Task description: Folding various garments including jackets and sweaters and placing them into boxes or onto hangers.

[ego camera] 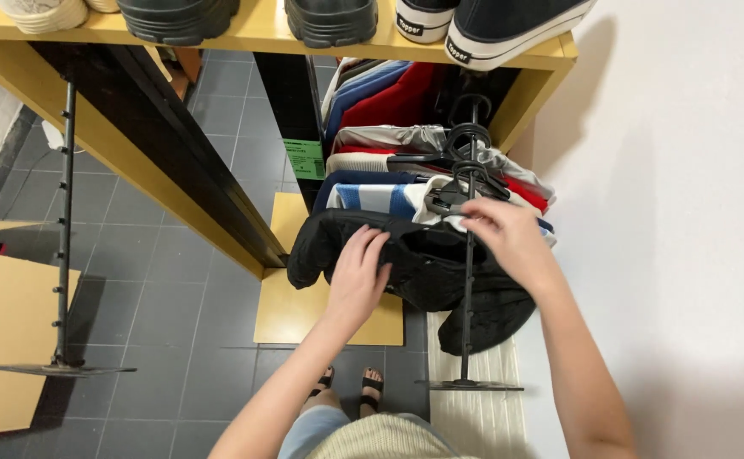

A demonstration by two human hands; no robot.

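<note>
Black garment: a dark jacket [423, 263] hangs at the near end of the black rail [467, 280], draped across it, its lower part sagging below.
Left hand: the left hand [357, 276] lies on the jacket left of the rail, fingers curled into the cloth, grasping a fold.
Right hand: the right hand [508, 234] sits right of the rail, fingertips pinching the jacket's collar at the black hanger [457, 194].
Beyond the jacket: a blue-and-white striped top [372, 198], then grey, red and blue garments [389, 106] hang farther along the rail.
Farthest: a yellow shelf [244, 34] above the rail carries shoes [499, 30].
</note>
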